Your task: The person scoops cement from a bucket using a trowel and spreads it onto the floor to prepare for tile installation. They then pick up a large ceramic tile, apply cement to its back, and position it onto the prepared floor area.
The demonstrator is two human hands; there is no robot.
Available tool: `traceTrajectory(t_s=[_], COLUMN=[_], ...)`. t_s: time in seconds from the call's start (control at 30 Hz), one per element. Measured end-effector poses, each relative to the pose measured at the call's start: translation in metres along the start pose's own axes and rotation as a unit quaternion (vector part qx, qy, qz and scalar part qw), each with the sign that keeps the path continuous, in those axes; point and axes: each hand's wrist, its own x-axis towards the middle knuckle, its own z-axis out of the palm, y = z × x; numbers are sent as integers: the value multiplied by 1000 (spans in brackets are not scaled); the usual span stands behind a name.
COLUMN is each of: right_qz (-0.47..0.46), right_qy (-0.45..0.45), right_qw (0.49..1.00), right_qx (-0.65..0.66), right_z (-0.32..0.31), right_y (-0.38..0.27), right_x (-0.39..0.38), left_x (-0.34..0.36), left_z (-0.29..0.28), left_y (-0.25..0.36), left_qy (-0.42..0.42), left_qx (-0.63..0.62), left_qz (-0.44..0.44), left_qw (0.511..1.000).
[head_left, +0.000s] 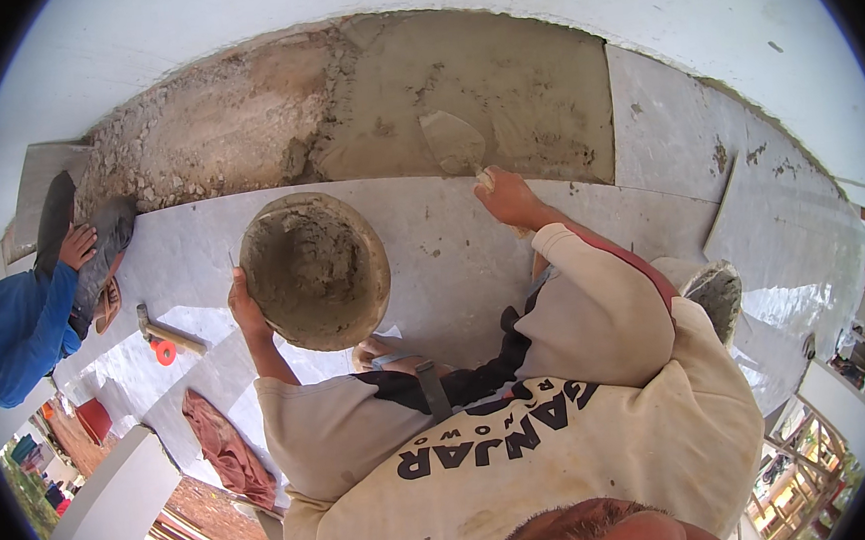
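Note:
My right hand (508,201) is closed round the handle of a trowel (452,140). The trowel's blade lies against the wet grey mortar bed (549,76), which fills the right part of the strip along the wall. To the left, my left hand (247,308) grips the side of a round bucket (382,274). Tilted toward me, the bucket shows wet mortar (312,263) coating its inside. It is over the laid grey tiles (440,229), near my foot. My left fingers are partly hidden behind the rim.
Left of the mortar lies bare rubble (211,115). At the far left a person in a blue sleeve (30,328) sits close to a hammer (171,331) and a red ring-shaped roll (165,353). A reddish cloth (226,447) and a second mortar-covered container (712,296) lie on the tiles.

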Motion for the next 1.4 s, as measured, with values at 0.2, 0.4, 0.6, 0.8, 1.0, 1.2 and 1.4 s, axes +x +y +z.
traceTrajectory(t_s=[0.2, 0.4, 0.6, 0.8, 1.0, 1.2, 1.4], right_qz=[51, 97, 175, 211, 216, 206, 243], right_qy=[-22, 34, 52, 77, 115, 158, 161], right_qw=[995, 989, 978, 969, 965, 962, 949], right_qx=[-80, -103, -98, -102, -94, -85, 122], right_z=[6, -12, -35, -45, -49, -49, -64], right_y=[-36, -1, 16, 46, 98, 126, 139], right_x=[7, -3, -20, -31, -37, -41, -49], left_x=[-5, -10, -6, -3, -3, -2, -7], left_z=[0, 7, 1, -3, -7, -6, -4], left_y=[3, 10, 5, 4, 0, 0, 0], left_qy=[8, 0, 1, -61, -19, -40, -6], left_qx=[10, -14, 38, 0, 25, -3, -37], left_qz=[16, 1, 16, -2, -3, -9, 14], left_qw=[1000, 1000, 999, 998, 1000, 999, 999])
